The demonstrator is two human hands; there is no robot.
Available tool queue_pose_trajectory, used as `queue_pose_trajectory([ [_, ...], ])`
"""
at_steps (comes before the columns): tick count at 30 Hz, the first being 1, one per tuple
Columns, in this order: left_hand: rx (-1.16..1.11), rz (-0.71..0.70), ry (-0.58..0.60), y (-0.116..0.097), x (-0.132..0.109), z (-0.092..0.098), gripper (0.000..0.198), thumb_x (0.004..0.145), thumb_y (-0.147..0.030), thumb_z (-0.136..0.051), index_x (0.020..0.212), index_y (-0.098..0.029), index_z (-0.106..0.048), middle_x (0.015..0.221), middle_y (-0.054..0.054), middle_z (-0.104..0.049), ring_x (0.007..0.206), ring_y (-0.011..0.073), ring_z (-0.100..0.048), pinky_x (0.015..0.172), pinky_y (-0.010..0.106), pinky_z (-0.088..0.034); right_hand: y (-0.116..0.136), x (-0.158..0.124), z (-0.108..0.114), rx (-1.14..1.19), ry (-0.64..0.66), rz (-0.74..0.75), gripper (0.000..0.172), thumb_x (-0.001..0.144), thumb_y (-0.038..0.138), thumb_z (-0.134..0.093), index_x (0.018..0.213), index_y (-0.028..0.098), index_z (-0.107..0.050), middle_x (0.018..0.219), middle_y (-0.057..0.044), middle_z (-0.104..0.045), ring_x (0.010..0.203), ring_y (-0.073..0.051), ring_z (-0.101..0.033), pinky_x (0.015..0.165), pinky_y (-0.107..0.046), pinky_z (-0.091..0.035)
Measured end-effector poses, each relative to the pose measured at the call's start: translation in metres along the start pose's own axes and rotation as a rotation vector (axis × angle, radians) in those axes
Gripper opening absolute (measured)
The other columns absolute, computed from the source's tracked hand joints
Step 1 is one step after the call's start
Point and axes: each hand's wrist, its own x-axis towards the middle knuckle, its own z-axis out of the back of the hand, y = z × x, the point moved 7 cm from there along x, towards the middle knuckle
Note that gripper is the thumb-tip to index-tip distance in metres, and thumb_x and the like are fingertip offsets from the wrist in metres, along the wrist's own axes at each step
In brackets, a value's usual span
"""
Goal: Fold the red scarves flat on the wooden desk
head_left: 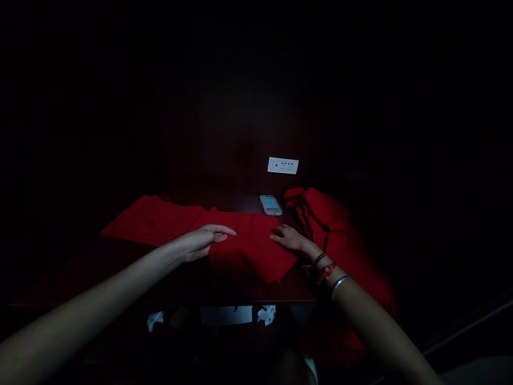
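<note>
A long red scarf (pixel 244 230) lies across the dark table, folded into a strip, its near right part hanging toward the front edge. My left hand (pixel 202 240) grips its near edge around the middle, thumb and forefinger pointing right over the fabric and the other fingers partly hidden. At the scarf's right end, my right hand (pixel 289 237) rests with fingers apart on the cloth. Bracelets circle the right wrist. Beside that hand, a heap of more red fabric (pixel 340 230) with a fringed end drapes over the table's right side.
A phone (pixel 271 205), its screen blurred out, lies behind the scarf. A white socket plate (pixel 282 165) is on the dark wall. Below the tabletop's front edge (pixel 180 303) show a pale flat object (pixel 226 315) and crumpled white pieces (pixel 266 315). Much of the surroundings is too dark to see.
</note>
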Motion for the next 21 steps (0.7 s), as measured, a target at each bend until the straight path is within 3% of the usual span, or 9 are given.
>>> queue_pose_trajectory([
  [6, 0.505, 0.012, 0.013, 0.038, 0.011, 0.012, 0.029, 0.064, -0.035, -0.05, 0.084, -0.016, -0.059, 0.088, 0.002, -0.062, 0.087, 0.0182, -0.054, 0.075, 0.024, -0.04, -0.005, 0.006, 0.008, -0.079, -0.194, -0.277, 0.054, 0.076, 0.041, -0.042, 0.124, 0.019, -0.03, 0.119, -0.015, -0.041, 0.104, -0.027, -0.044, 0.078, -0.039, -0.038],
  [10, 0.646, -0.047, -0.073, 0.035, 0.015, 0.012, 0.037, 0.059, -0.029, -0.054, 0.094, -0.017, -0.057, 0.096, 0.002, -0.059, 0.089, 0.0182, -0.052, 0.078, 0.024, -0.038, -0.021, 0.011, 0.011, -0.012, -0.194, -0.429, 0.037, 0.075, 0.023, -0.044, 0.111, 0.014, -0.046, 0.102, -0.014, -0.054, 0.094, -0.022, -0.052, 0.072, -0.029, -0.041],
  [13, 0.609, -0.169, -0.14, 0.016, 0.019, 0.01, 0.035, 0.064, -0.023, -0.047, 0.097, -0.017, -0.056, 0.096, 0.003, -0.059, 0.088, 0.016, -0.052, 0.079, 0.024, -0.038, -0.029, 0.011, 0.039, -0.017, -0.246, -0.436, 0.033, 0.076, 0.014, -0.035, 0.105, 0.012, -0.051, 0.1, -0.014, -0.055, 0.094, -0.021, -0.052, 0.073, -0.027, -0.039],
  [17, 0.506, -0.286, -0.246, 0.002, 0.024, 0.014, 0.033, 0.068, -0.022, -0.043, 0.097, -0.016, -0.055, 0.101, 0.002, -0.057, 0.091, 0.0146, -0.051, 0.081, 0.023, -0.037, -0.022, -0.001, 0.082, -0.135, -0.45, -0.427, 0.037, 0.079, 0.017, -0.029, 0.113, 0.012, -0.044, 0.11, -0.017, -0.046, 0.099, -0.026, -0.045, 0.078, -0.034, -0.037],
  [19, 0.541, -0.218, -0.225, 0.013, 0.028, 0.017, 0.03, 0.067, -0.021, -0.042, 0.094, -0.017, -0.057, 0.098, 0.002, -0.059, 0.089, 0.0149, -0.053, 0.08, 0.024, -0.038, -0.009, -0.005, 0.08, -0.185, -0.448, -0.37, 0.043, 0.08, 0.026, -0.034, 0.12, 0.014, -0.036, 0.115, -0.017, -0.041, 0.103, -0.028, -0.04, 0.079, -0.038, -0.036],
  [21, 0.607, -0.107, -0.187, 0.03, 0.029, 0.022, 0.028, 0.067, -0.02, -0.042, 0.089, -0.018, -0.06, 0.095, 0.002, -0.061, 0.088, 0.0155, -0.054, 0.079, 0.024, -0.039, 0.006, -0.005, 0.058, -0.181, -0.345, -0.268, 0.055, 0.078, 0.036, -0.039, 0.127, 0.016, -0.024, 0.123, -0.017, -0.032, 0.109, -0.029, -0.033, 0.081, -0.041, -0.034],
])
